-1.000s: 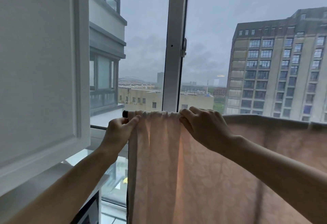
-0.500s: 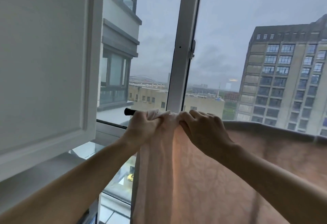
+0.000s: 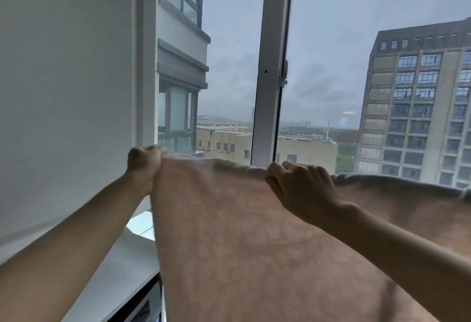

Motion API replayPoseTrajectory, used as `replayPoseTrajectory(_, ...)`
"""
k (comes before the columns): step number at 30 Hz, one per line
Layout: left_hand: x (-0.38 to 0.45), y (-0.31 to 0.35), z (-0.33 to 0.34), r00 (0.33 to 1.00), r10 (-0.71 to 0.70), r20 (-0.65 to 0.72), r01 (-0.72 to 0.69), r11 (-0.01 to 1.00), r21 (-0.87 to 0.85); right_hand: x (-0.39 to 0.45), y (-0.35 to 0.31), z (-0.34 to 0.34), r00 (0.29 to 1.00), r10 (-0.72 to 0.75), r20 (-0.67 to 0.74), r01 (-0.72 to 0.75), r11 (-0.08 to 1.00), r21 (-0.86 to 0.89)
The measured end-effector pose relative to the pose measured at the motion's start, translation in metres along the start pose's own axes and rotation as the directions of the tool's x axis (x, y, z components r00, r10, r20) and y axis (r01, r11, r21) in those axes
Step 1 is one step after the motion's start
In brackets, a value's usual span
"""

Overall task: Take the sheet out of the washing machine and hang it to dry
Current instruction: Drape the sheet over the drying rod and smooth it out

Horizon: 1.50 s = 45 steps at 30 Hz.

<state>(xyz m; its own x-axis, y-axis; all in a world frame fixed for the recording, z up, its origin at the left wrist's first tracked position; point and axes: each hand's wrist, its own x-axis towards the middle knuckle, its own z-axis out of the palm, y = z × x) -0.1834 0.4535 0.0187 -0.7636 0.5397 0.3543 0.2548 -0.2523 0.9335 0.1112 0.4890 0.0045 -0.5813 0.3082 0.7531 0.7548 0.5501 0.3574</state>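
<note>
A pale pink patterned sheet (image 3: 242,245) hangs in front of the window, draped over a rail that its top fold hides. My left hand (image 3: 142,163) is clenched on the sheet's left top corner, beside the white cabinet. My right hand (image 3: 298,186) pinches the top edge near the window's upright frame. Between the two hands the top edge runs taut. To the right the sheet continues along the rail to the frame's edge.
A white cabinet door (image 3: 68,92) fills the left side, close to my left hand. A white window frame post (image 3: 272,67) stands behind the sheet. Below left is a white ledge (image 3: 122,273) with a dark appliance edge (image 3: 142,306) beneath it.
My left hand has pulled the bunched left edge of the sheet leftward, spreading it flat and covering the rail's dark end. My right hand stayed on the top edge.
</note>
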Motion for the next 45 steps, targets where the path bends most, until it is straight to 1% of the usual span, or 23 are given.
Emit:
replayPoseTrajectory(1,0.006,-0.005,-0.009,0.998,-0.054,-0.034,0.053,0.998,-0.016,0.001,-0.001,0.000,1.000,0.003,0.005,-0.003,1.000,-0.002)
replayPoseTrajectory(2,0.011,-0.012,-0.018,0.995,-0.089,-0.036,0.090,0.996,0.009,0.001,-0.001,0.000,1.000,0.006,0.009,-0.006,1.000,-0.005)
replayPoseTrajectory(5,0.020,-0.038,-0.039,0.985,-0.166,0.055,0.153,0.970,0.189,0.004,-0.004,0.000,0.999,0.012,0.031,-0.011,1.000,-0.007)
replayPoseTrajectory(7,0.025,-0.053,-0.048,0.979,-0.186,0.085,0.149,0.933,0.327,0.007,-0.007,0.000,0.999,0.014,0.050,-0.014,1.000,-0.001)
replayPoseTrajectory(10,0.028,-0.065,-0.056,0.982,-0.150,0.114,0.075,0.866,0.495,0.010,-0.010,0.001,0.998,0.014,0.066,-0.015,1.000,0.021)
replayPoseTrajectory(12,0.027,-0.068,-0.059,0.983,-0.125,0.135,0.014,0.781,0.625,0.011,-0.012,0.002,0.998,0.008,0.055,-0.010,1.000,0.022)
replayPoseTrajectory(15,0.023,-0.072,-0.059,0.984,-0.105,0.141,-0.052,0.595,0.802,0.009,-0.012,0.002,0.999,0.008,0.049,-0.009,1.000,0.020)
replayPoseTrajectory(18,0.018,-0.073,-0.052,0.985,-0.062,0.161,-0.113,0.472,0.874,0.008,-0.010,0.001,0.999,0.006,0.047,-0.006,1.000,0.003)
replayPoseTrajectory(19,0.015,-0.071,-0.049,0.983,-0.039,0.181,-0.144,0.456,0.878,0.007,-0.009,0.001,0.999,0.004,0.049,-0.003,1.000,-0.002)
replayPoseTrajectory(20,0.014,-0.069,-0.044,0.975,-0.004,0.222,-0.193,0.481,0.855,0.007,-0.009,0.000,0.999,-0.001,0.050,0.001,1.000,-0.003)
replayPoseTrajectory(21,0.012,-0.065,-0.039,0.960,0.027,0.280,-0.247,0.559,0.792,0.007,-0.008,-0.001,0.999,-0.006,0.052,0.006,1.000,0.001)
replayPoseTrajectory(23,0.004,-0.053,-0.028,0.905,0.056,0.421,-0.302,0.782,0.545,0.006,-0.007,-0.003,0.998,-0.016,0.061,0.015,1.000,0.021)
replayPoseTrajectory(24,-0.003,-0.045,-0.023,0.868,0.054,0.494,-0.276,0.879,0.389,0.006,-0.007,-0.005,0.997,-0.017,0.072,0.014,0.999,0.033)
replayPoseTrajectory(25,-0.010,-0.037,-0.017,0.833,0.065,0.550,-0.241,0.937,0.253,0.006,-0.006,-0.007,0.996,-0.010,0.085,0.006,0.999,0.052)
replayPoseTrajectory(26,-0.015,-0.030,-0.012,0.807,0.093,0.583,-0.227,0.961,0.160,0.005,-0.005,-0.009,0.995,0.006,0.099,-0.013,0.997,0.075)
replayPoseTrajectory(27,-0.019,-0.026,-0.007,0.790,0.139,0.597,-0.254,0.961,0.112,0.006,-0.004,-0.011,0.994,0.031,0.109,-0.042,0.994,0.102)
replayPoseTrajectory(29,-0.022,-0.022,-0.001,0.772,0.235,0.590,-0.364,0.925,0.107,0.006,0.002,-0.017,0.987,0.108,0.117,-0.127,0.978,0.167)
replayPoseTrajectory(32,-0.018,-0.026,0.002,0.786,0.295,0.544,-0.428,0.894,0.134,0.006,0.014,-0.027,0.972,0.171,0.160,-0.206,0.949,0.240)
replayPoseTrajectory(34,-0.014,-0.029,0.001,0.789,0.330,0.518,-0.467,0.870,0.157,0.005,0.022,-0.032,0.967,0.169,0.192,-0.219,0.935,0.281)
replayPoseTrajectory(36,-0.010,-0.030,0.001,0.796,0.359,0.488,-0.492,0.852,0.176,0.005,0.025,-0.033,0.968,0.167,0.188,-0.221,0.922,0.318)
replayPoseTrajectory(40,-0.007,-0.032,-0.004,0.785,0.407,0.467,-0.537,0.823,0.187,0.012,0.015,-0.028,0.977,0.174,0.119,-0.201,0.941,0.271)
replayPoseTrajectory(42,-0.005,-0.033,-0.011,0.796,0.421,0.434,-0.537,0.822,0.189,0.020,0.005,-0.023,0.981,0.167,0.104,-0.189,0.946,0.263)
replayPoseTrajectory(45,0.004,-0.032,-0.020,0.829,0.446,0.337,-0.529,0.822,0.212,0.036,-0.010,-0.014,0.978,0.182,0.101,-0.205,0.925,0.319)
